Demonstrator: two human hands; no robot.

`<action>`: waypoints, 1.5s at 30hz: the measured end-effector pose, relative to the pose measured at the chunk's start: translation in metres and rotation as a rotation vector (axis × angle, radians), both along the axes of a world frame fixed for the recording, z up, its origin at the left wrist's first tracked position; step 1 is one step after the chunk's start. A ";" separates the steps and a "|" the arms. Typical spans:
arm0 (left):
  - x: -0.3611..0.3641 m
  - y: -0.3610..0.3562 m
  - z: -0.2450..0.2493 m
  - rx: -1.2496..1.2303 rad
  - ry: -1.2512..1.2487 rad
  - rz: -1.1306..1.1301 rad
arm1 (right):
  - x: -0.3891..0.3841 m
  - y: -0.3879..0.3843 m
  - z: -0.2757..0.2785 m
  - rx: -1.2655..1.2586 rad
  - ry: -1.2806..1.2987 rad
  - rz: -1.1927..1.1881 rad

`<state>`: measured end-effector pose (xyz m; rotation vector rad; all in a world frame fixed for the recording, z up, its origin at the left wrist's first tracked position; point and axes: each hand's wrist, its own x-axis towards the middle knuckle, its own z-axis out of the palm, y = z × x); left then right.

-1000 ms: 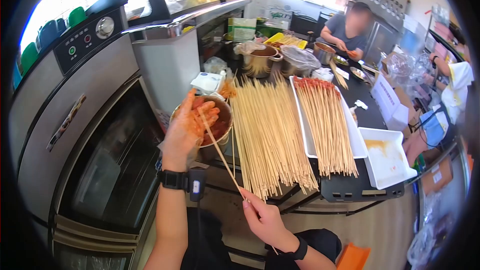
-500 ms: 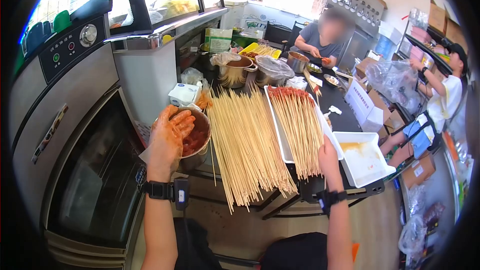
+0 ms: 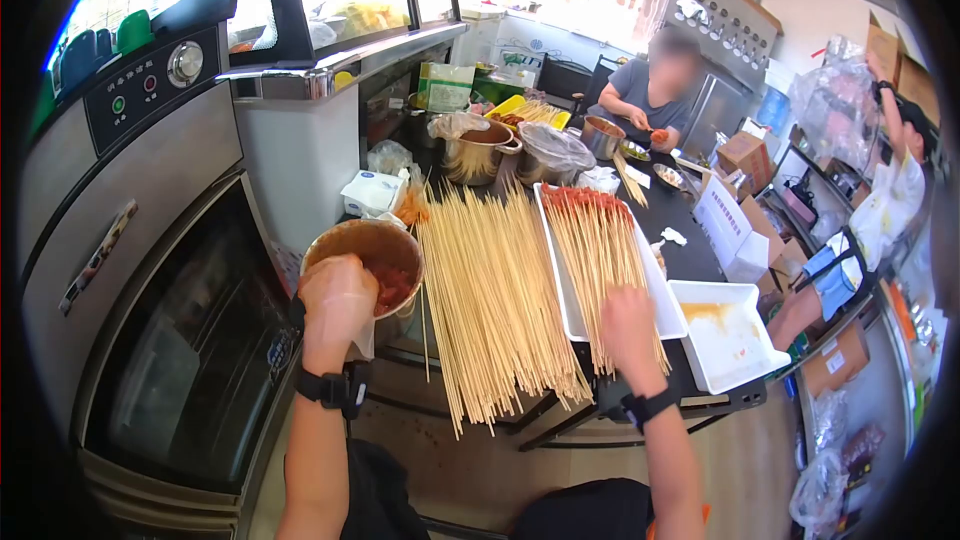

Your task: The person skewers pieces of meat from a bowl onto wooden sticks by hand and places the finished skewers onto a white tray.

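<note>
Head view: your left hand [image 3: 338, 302] is curled at 7 o'clock in the round metal bowl of red meat [image 3: 362, 240]; I can't tell whether it grips any. Your right hand [image 3: 628, 332], blurred, lies on the meat-tipped wooden skewers [image 3: 595, 240] at 6 o'clock of the long white tray [image 3: 672, 316]; I can't tell its grasp either. A pile of bare bamboo sticks [image 3: 490, 280] lies between bowl and tray.

1 head-worn fisheye view looks forward and down, close over the black table [image 3: 700, 252].

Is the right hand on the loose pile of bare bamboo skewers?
No, the right hand rests on the meat-tipped skewers in the long white tray.
</note>
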<state>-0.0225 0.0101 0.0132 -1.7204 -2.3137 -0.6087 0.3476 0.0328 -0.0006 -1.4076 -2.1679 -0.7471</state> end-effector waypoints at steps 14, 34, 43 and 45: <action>-0.009 0.017 0.008 -0.658 -0.021 -0.241 | -0.124 -0.040 -0.045 -0.459 0.265 -0.036; -0.026 0.005 0.012 0.356 -1.687 -0.636 | -0.117 -0.154 -0.009 -1.124 1.601 0.541; -0.031 -0.020 0.004 0.517 -1.989 -0.726 | -0.111 -0.165 -0.009 -1.346 1.476 0.589; -0.026 -0.020 0.004 0.515 -1.953 -0.772 | -0.111 -0.168 -0.005 -1.307 1.389 0.526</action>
